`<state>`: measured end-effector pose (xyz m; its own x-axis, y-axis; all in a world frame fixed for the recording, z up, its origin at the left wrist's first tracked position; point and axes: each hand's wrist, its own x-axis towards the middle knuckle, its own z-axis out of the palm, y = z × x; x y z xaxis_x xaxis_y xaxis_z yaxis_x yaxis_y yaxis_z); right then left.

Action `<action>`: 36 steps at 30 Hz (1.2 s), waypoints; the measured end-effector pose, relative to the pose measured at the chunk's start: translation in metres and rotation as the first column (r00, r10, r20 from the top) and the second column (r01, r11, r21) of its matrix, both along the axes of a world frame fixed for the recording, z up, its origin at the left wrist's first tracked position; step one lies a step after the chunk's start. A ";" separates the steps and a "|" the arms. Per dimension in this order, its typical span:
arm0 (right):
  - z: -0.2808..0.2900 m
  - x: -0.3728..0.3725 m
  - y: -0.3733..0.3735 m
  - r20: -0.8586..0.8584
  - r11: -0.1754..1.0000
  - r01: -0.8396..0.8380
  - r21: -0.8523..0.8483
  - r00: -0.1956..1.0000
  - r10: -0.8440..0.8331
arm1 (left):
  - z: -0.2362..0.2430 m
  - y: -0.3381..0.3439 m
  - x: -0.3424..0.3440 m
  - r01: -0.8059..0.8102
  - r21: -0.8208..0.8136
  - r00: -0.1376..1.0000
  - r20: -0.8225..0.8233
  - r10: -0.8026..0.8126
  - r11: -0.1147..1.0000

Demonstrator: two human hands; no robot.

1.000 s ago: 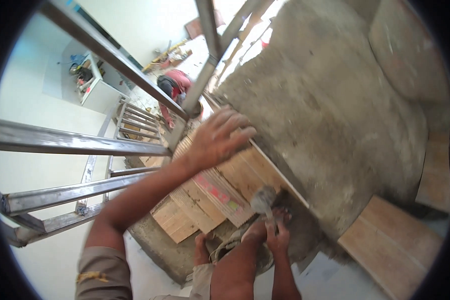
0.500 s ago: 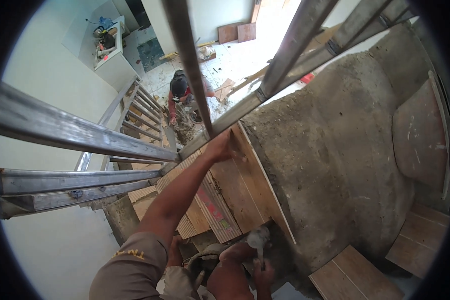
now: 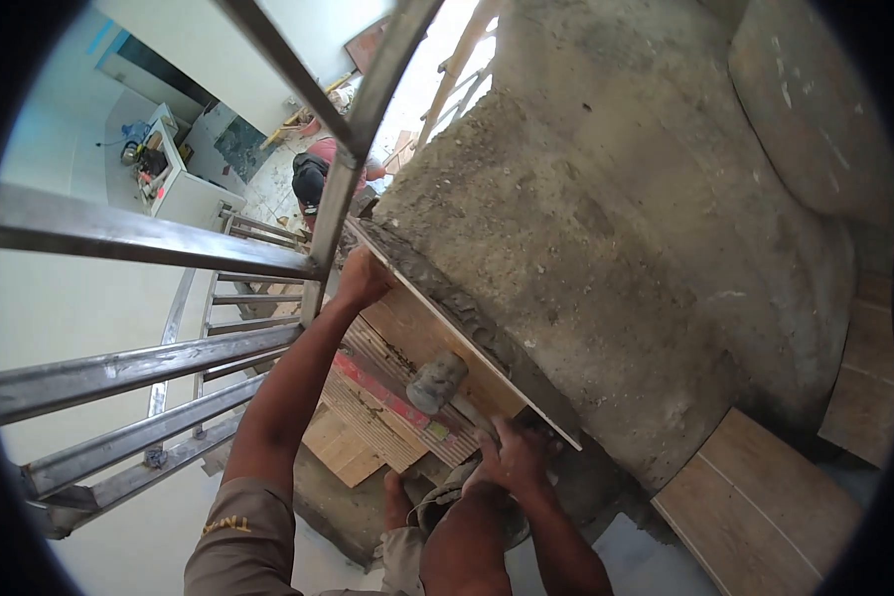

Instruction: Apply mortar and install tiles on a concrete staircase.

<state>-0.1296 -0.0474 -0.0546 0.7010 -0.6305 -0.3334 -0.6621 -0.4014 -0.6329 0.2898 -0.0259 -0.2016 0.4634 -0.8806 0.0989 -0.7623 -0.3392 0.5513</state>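
My left hand (image 3: 366,275) grips the upper left part of an upright wood-look tile (image 3: 437,323) set along the edge of the rough concrete step (image 3: 606,268), with grey mortar (image 3: 447,296) behind it. My right hand (image 3: 512,452) is closed round the handle of a grey-headed mallet (image 3: 437,383), whose head is in front of that tile's face. Ridged-backed tile pieces (image 3: 377,412) lie below, one with red packaging (image 3: 382,389) on it. A bucket (image 3: 437,512) stands beside my legs at the bottom, partly hidden by them.
Steel railing bars (image 3: 149,353) cross the left side and top. Down below, a co-worker in red with a dark cap (image 3: 318,169) bends over the littered floor, near a white counter with items (image 3: 169,164). Loose tiles (image 3: 755,497) lie at the lower right; a curved panel (image 3: 805,99) is upper right.
My left hand has come down and back onto the tile's edge. The mallet has risen to the upper left, toward the tile's face. The view has shifted.
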 end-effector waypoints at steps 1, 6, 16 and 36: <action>-0.003 -0.002 -0.008 -0.010 0.998 0.057 -0.040 0.998 -0.057 | 0.021 -0.017 -0.022 -0.012 -0.112 0.991 -0.131 -0.003 0.994; -0.011 0.006 0.003 0.030 0.992 0.120 0.043 0.992 -0.121 | 0.060 -0.019 -0.038 0.043 -0.142 0.986 -0.154 -0.065 0.989; -0.001 0.007 0.010 0.119 0.997 0.048 0.057 0.991 -0.054 | 0.036 -0.007 -0.016 -0.055 -0.084 0.966 -0.256 0.032 0.995; 0.000 0.033 0.008 0.144 0.991 0.130 -0.005 0.981 -0.128 | 0.084 -0.010 -0.028 -0.093 0.124 0.872 -0.469 0.141 0.988</action>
<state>-0.0970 -0.0394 -0.0542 0.6530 -0.7230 -0.2257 -0.6120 -0.3282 -0.7195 0.2618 -0.0361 -0.1180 0.5333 -0.8111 -0.2402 -0.3677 -0.4780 0.7977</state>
